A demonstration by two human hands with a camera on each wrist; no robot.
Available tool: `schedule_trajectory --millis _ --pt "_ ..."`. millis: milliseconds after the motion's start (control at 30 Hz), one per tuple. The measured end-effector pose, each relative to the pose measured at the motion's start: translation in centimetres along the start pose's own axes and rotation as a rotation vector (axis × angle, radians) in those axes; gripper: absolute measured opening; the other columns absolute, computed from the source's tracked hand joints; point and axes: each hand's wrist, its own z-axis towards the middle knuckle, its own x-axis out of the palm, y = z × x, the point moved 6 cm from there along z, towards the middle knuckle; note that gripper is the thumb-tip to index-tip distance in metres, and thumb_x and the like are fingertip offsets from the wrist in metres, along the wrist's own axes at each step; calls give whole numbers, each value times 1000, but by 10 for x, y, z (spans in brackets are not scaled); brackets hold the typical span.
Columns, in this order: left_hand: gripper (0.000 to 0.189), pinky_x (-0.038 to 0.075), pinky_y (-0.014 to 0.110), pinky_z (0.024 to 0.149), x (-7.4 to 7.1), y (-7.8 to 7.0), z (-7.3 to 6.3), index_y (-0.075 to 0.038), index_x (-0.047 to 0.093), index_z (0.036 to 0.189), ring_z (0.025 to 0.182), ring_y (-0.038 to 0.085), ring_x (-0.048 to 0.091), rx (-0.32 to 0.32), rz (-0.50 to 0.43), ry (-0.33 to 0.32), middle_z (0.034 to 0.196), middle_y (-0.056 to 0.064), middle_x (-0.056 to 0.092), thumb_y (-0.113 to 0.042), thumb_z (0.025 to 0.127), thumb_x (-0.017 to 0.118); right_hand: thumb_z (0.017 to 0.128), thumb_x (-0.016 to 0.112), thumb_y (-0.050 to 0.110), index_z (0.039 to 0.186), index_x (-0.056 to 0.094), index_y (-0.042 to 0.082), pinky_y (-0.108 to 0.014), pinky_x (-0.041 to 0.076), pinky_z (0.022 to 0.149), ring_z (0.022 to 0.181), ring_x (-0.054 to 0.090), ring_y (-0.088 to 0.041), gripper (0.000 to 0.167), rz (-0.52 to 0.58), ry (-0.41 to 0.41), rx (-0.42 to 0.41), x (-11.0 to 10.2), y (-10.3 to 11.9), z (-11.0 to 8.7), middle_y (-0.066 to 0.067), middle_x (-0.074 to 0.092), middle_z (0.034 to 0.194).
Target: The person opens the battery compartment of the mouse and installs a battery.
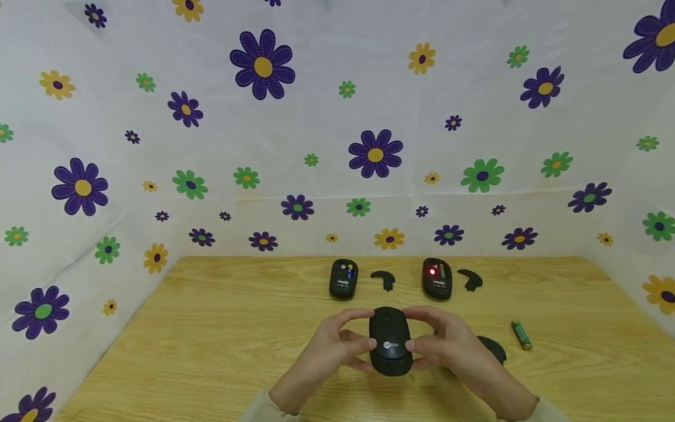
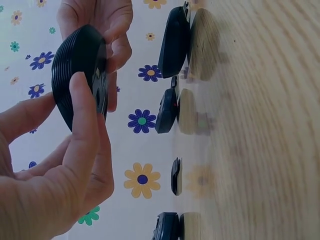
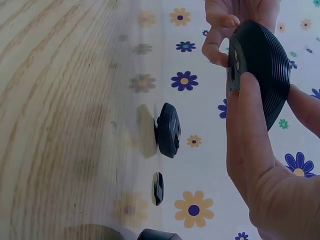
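A black computer mouse (image 1: 390, 334) is held above the table between both hands, its top with a white logo facing up in the head view. My left hand (image 1: 343, 343) pinches its left side, and my right hand (image 1: 445, 343) pinches the right side. Both wrist views show thumb and fingertips on the ribbed edge of the mouse (image 2: 75, 65). Part of its underside shows in the right wrist view, but details there are too small to tell. Partly hidden behind my right hand lies another black rounded object (image 1: 493, 350).
Two black mice lie bottom up at the back, one on the left (image 1: 343, 279) and one with a red light (image 1: 437, 279). Beside each lies a black curved cover, left (image 1: 384, 279) and right (image 1: 471, 279). A green battery (image 1: 521, 334) lies at right. Flowered cloth (image 1: 306, 117) surrounds the wooden table (image 1: 237, 328).
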Motion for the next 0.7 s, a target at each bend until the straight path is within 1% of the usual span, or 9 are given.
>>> schedule_trajectory --millis 100,200,300,367,400,467,533,600,700 --pt "52 63 41 73 0 0 -1 4 53 142 92 24 70 23 0 12 119 19 66 2 93 68 91 71 4 150 37 -10 -48 62 79 100 71 -34 70 4 -2 -18 1 1 0 -33 20 160" --pt "53 62 43 78 -1 0 -1 5 52 143 94 22 68 42 5 38 132 18 60 -1 93 69 93 71 4 143 52 -5 -48 61 79 108 68 -32 55 34 14 -55 0 1 1 -26 29 160" --pt "56 61 42 84 -1 0 -2 4 52 144 98 21 67 46 22 70 133 17 60 -2 92 70 95 69 6 131 66 0 -49 61 82 120 61 -29 36 65 36 -83 -2 2 1 -19 42 155" --pt "58 59 37 86 -2 -1 -2 2 52 145 100 21 66 53 48 88 132 15 60 -2 90 72 98 66 7 128 69 1 -48 60 84 125 58 -29 30 69 52 -89 -2 1 1 -18 46 153" --pt "60 58 35 87 -2 -1 -3 2 53 144 101 21 65 58 60 95 132 14 61 -1 88 73 100 63 6 130 68 1 -47 60 85 125 58 -27 30 64 59 -91 -2 1 0 -18 46 153" --pt "62 56 32 86 -3 -2 -3 1 54 144 102 21 64 75 96 108 131 12 62 2 85 75 102 58 3 133 65 0 -44 60 87 121 60 -27 32 55 68 -88 -1 2 -1 -19 44 154" --pt "64 54 30 84 -3 -4 -4 1 55 143 102 20 64 91 126 118 130 12 63 4 83 76 102 54 -1 135 62 -2 -41 60 87 117 62 -25 34 36 77 -98 -1 3 -2 -21 42 155" --pt "65 54 29 84 -3 -6 -4 0 55 143 103 20 64 94 140 125 130 11 63 6 82 77 99 56 -4 136 61 -3 -39 59 89 117 62 -22 37 18 84 -105 0 3 -4 -21 41 155" --pt "68 55 30 84 -4 -6 -5 0 55 143 104 20 63 87 144 134 130 11 63 8 80 78 94 61 -6 137 61 -2 -35 58 91 116 63 -20 43 4 98 -124 1 4 -5 -21 40 156"
